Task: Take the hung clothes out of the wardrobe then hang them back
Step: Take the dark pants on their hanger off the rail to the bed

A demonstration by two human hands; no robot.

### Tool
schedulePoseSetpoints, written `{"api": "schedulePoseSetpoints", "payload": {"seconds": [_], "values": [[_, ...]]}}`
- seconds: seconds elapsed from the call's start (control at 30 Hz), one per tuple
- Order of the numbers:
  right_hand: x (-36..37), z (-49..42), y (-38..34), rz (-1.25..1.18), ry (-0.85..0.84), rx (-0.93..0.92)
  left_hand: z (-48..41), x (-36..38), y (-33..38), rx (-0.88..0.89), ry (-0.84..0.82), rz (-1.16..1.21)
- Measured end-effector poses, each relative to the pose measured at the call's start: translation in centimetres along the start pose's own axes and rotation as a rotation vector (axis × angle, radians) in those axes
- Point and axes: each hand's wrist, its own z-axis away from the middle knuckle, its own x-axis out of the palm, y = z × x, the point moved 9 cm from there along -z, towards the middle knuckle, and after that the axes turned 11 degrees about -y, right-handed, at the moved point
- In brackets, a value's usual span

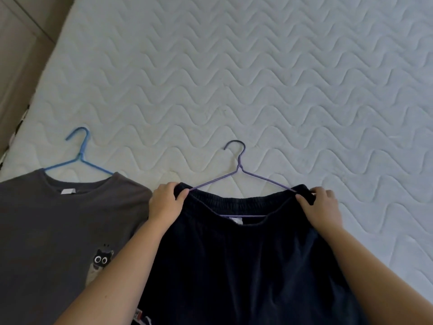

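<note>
Dark navy shorts (243, 266) with an elastic waistband lie flat on the white quilted mattress (234, 78). A purple wire hanger (239, 167) sits inside the waistband, its hook pointing away from me. My left hand (166, 202) pinches the left end of the waistband over the hanger's arm. At the right end, my right hand (321, 205) grips the waistband the same way. To the left lies a grey T-shirt (58, 231) with a cat print, hung on a blue wire hanger (79, 158).
The mattress stretches far ahead and to the right. Along its left edge runs a beige floor and a wooden panel (21, 55).
</note>
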Motion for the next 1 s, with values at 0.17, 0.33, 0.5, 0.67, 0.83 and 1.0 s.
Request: {"api": "schedulePoseSetpoints", "payload": {"seconds": [0.17, 0.33, 0.5, 0.67, 0.83, 1.0], "values": [[-1.0, 5.4, 2.2, 0.018, -0.081, -0.004, 7.5, -1.9, -1.6, -0.022, 0.057, 0.195], [-1.5, 13.1, 6.7, 0.042, -0.205, 0.069, 17.5, -0.1, -4.3, -0.134, -0.005, 0.379], [-0.9, 21.3, 12.1, -0.024, -0.303, 0.16, 28.2, 4.3, -6.7, -0.323, -0.109, 0.489], [-0.5, 28.5, 14.7, -0.067, -0.372, 0.211, 37.1, 7.0, -7.6, -0.407, -0.13, 0.565], [0.3, 33.5, 15.9, -0.055, -0.483, 0.221, 43.8, 9.2, -10.6, -0.492, -0.112, 0.591], [0.1, 35.9, 16.6, 0.034, -0.428, 0.166, 48.2, 10.7, -14.2, -0.554, -0.085, 0.666]]}}
